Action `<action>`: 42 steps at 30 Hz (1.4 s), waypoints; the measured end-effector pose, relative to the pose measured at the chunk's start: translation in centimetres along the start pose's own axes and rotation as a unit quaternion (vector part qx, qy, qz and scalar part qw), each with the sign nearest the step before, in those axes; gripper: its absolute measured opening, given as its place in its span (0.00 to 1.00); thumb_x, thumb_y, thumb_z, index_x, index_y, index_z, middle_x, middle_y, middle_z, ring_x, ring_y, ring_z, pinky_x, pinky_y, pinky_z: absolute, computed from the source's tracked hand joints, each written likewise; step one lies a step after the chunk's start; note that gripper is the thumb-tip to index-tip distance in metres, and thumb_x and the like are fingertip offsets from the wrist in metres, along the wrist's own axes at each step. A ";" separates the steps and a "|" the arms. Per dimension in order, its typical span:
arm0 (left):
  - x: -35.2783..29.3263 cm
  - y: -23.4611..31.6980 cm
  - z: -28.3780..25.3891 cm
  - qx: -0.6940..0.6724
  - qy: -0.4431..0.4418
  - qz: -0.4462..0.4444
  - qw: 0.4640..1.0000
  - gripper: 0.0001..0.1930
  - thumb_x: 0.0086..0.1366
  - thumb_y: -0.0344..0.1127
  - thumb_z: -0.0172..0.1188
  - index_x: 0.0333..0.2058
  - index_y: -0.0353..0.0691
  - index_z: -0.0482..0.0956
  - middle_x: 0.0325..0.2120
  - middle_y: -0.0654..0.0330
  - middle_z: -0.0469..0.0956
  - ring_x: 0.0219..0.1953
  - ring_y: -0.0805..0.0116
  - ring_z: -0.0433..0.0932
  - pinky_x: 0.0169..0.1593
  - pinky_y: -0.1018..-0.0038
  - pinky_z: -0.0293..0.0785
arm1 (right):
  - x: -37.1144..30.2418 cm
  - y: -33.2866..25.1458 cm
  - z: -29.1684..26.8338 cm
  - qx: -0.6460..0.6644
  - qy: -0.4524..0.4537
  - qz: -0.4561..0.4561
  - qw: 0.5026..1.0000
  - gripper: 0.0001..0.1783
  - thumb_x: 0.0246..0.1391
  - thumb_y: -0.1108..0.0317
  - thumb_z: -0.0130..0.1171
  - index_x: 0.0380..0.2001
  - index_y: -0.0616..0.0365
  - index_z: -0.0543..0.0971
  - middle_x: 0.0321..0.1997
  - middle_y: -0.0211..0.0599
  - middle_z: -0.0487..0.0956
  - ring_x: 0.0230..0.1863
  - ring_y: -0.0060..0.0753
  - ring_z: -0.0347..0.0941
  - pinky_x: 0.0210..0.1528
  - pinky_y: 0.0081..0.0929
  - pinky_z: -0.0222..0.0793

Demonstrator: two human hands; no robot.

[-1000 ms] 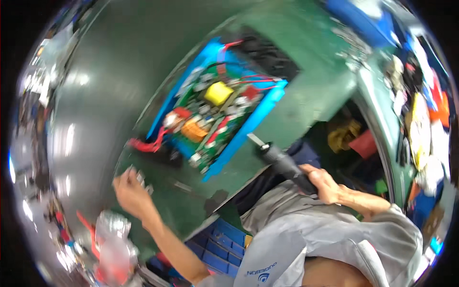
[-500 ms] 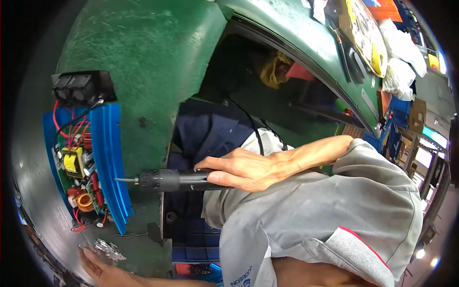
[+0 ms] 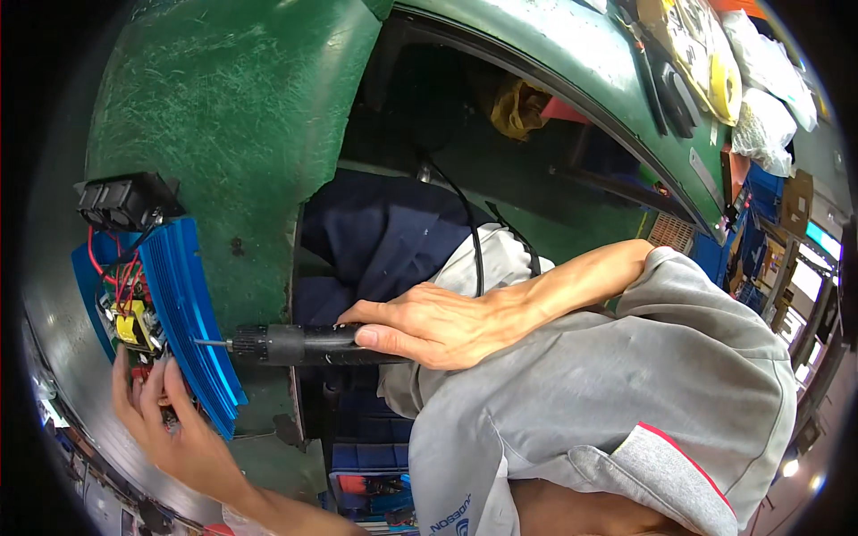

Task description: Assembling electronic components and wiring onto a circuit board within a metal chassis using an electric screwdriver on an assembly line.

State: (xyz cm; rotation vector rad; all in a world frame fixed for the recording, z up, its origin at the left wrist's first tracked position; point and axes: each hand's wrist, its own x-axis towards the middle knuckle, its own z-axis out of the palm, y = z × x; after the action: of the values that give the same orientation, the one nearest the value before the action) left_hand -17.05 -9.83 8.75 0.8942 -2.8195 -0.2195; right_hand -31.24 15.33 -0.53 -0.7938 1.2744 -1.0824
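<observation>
My right hand (image 3: 429, 329) is wrapped round a black electric screwdriver (image 3: 295, 344) lying level. Its thin metal bit reaches the outer face of a blue finned metal housing (image 3: 183, 286); whether it sits in a hole I cannot tell. Inside that housing is a circuit board with a yellow transformer (image 3: 131, 326) and red wires (image 3: 128, 268). A black double-fan or socket block (image 3: 125, 204) stands at its far end. My left hand (image 3: 188, 451) reaches into the near end of the housing, fingers bent over the parts there; anything between the fingertips is hidden.
The green bench top (image 3: 223, 107) is scuffed and has a cut-out edge near my lap. A black cable (image 3: 474, 214) runs across my trousers. On the far right bench lie black tools (image 3: 675, 98), plastic bags (image 3: 764, 134) and a steel ruler (image 3: 706, 179).
My left hand has gone from the small pile of metal pieces on the bench to inside the blue housing. The screwdriver's bit has come up against the housing's wall.
</observation>
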 end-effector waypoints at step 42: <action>-1.2 0.4 -0.1 -0.104 -0.062 -0.006 0.993 0.14 0.65 0.24 0.56 0.48 0.29 0.81 0.68 0.44 0.63 0.70 0.41 0.60 0.70 0.49 0.57 | 0.7 -2.4 -2.3 0.288 -0.113 0.244 0.919 0.40 0.70 0.33 0.29 0.56 0.59 0.74 0.30 0.32 0.78 0.31 0.22 0.74 0.38 0.24 0.72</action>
State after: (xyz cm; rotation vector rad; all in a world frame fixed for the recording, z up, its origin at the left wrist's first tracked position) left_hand -16.24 -8.82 8.75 0.8800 -2.8349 -0.5772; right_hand -33.97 14.11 1.05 -0.1268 0.8212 -0.8549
